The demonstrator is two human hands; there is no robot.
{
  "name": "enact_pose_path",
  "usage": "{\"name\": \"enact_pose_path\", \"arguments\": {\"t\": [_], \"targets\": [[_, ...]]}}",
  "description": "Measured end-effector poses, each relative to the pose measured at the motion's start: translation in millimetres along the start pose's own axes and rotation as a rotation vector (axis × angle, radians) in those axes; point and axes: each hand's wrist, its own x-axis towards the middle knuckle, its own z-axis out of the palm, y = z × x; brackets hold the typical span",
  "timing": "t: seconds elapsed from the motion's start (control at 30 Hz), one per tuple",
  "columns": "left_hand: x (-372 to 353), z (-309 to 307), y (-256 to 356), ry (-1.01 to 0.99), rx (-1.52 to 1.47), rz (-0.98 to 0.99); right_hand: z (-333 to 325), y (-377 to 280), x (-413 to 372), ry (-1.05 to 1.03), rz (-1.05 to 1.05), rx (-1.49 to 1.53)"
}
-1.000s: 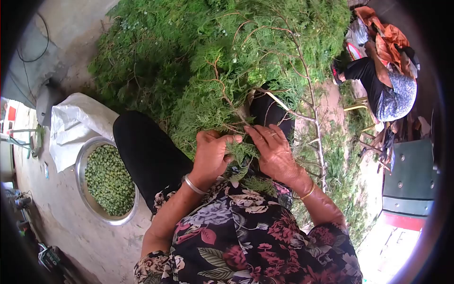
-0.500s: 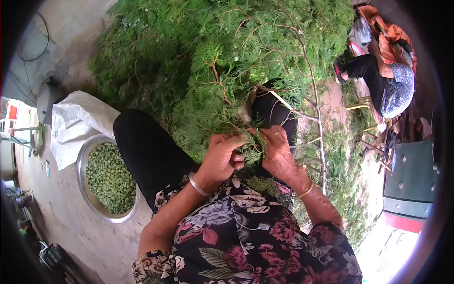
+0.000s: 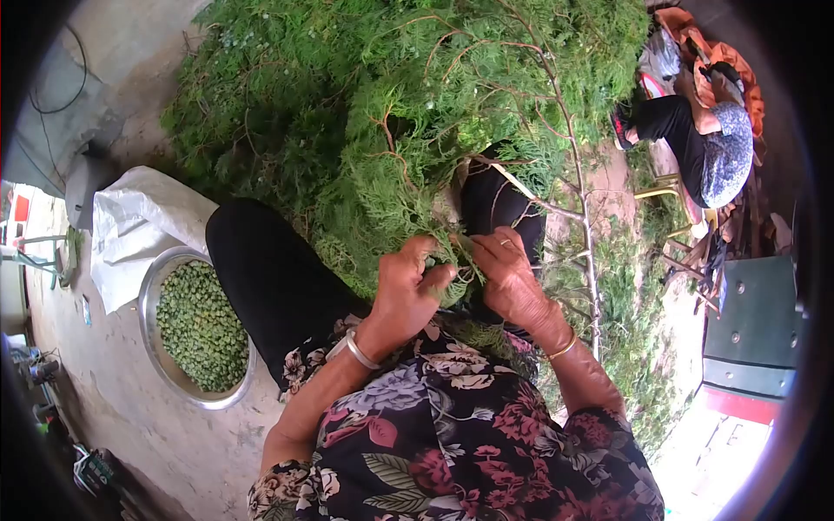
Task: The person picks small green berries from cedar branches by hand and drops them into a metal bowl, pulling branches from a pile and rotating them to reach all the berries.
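A green conifer sprig (image 3: 460, 276) with flat, scaly leaves is held in front of my lap. My right hand (image 3: 511, 280), wearing a ring and a gold-coloured bangle, pinches the sprig at its stem. At the sprig's other side is my left hand (image 3: 405, 291), with a silver bangle at the wrist. Its fingers are curled and the thumb is bent in. A small greenish bit shows between them, too hidden to name. Just beyond both hands rises a large heap of cut conifer branches (image 3: 287, 113).
A metal basin (image 3: 149, 334) full of small green cones (image 3: 201, 326) stands left of my knee, beside a white sack (image 3: 143, 226). One long bare-stemmed branch (image 3: 586, 234) lies to the right. Another person (image 3: 728, 156) sits at the upper right.
My left hand's fingers have curled in more, and its thumb has shifted off the sprig's near leaves. My right hand stays nearly in place. The seated person's arms have moved.
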Motion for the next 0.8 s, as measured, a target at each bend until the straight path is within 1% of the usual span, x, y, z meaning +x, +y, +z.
{"name": "enact_pose_path", "arguments": {"t": [0.03,0.07,0.1,0.17,0.23,0.27,0.3,0.33,0.37,0.43,0.5,0.53,0.57,0.6,0.63,0.67,0.7,0.73,0.77,0.8], "targets": [[1.2,1.6,1.5,0.035,-0.022,0.055,-0.7,1.1,0.1,0.037,-0.025,0.031],[4.5,-5.2,-6.6,-0.009,0.21,0.209,0.1,3.3,0.4,0.04,-0.024,0.029],[4.3,-10.1,-3.6,-0.013,0.21,0.212,2.4,5.7,1.3,0.037,-0.003,0.086],[2.2,-25.1,15.6,0.03,0.019,-0.173,-0.1,5.4,-1.1,0.032,0.024,0.144],[14.3,-71.6,40.3,0.202,-0.275,-0.406,-11.5,7.1,-6.9,0.058,0.02,0.139],[19.3,-90.5,43.0,0.205,-0.498,-0.424,-8.5,20.9,-16.9,-0.244,0.242,0.195],[22.4,-104.6,43.2,0.21,-0.722,-0.43,-7.7,22.3,-15.0,-0.245,0.234,0.188],[20.7,-111.9,40.9,0.143,-0.864,-0.386,-6.2,21.2,-11.6,-0.193,0.251,0.26],[18.6,-109.9,40.5,0.148,-0.863,-0.378,-4.8,19.8,-8.2,-0.14,0.268,0.335],[12.2,-94.9,38.5,-0.041,-1.12,-0.334,-2.8,20.0,-4.9,-0.101,0.258,0.377],[4.3,-72.6,27.5,-0.16,-1.321,-0.415,-0.5,24.0,-9.0,-0.072,0.22,0.454],[0.4,-60.0,24.4,-0.152,-1.245,-0.486,-9.7,13.3,-3.3,-0.083,0.375,0.56],[-2.6,-49.1,23.5,-0.143,-1.168,-0.552,-5.9,12.9,-5.0,-0.083,0.376,0.56],[-3.9,-40.6,25.5,-0.143,-1.169,-0.551,-0.7,13.7,-7.8,0.01,0.348,0.578],[-4.5,-32.8,28.0,-0.153,-0.899,-0.582,1.4,13.4,-8.2,0.105,0.318,0.595],[-3.9,-26.2,29.8,-0.159,-0.627,-0.606,0.9,12.8,-5.6,0.106,0.315,0.594],[-3.1,-20.0,28.9,-0.158,-0.627,-0.602,-0.9,10.9,-0.7,0.09,0.256,0.562],[-2.7,-14.2,25.5,-0.138,-0.411,-0.478,-1.9,9.7,2.7,0.072,0.198,0.532],[-2.7,-9.3,21.8,-0.118,-0.197,-0.354,1.2,11.4,1.5,0.07,0.194,0.533],[-1.1,-5.6,18.1,-0.116,-0.091,-0.229,4.8,11.6,0.7,0.059,0.188,0.447]]}}
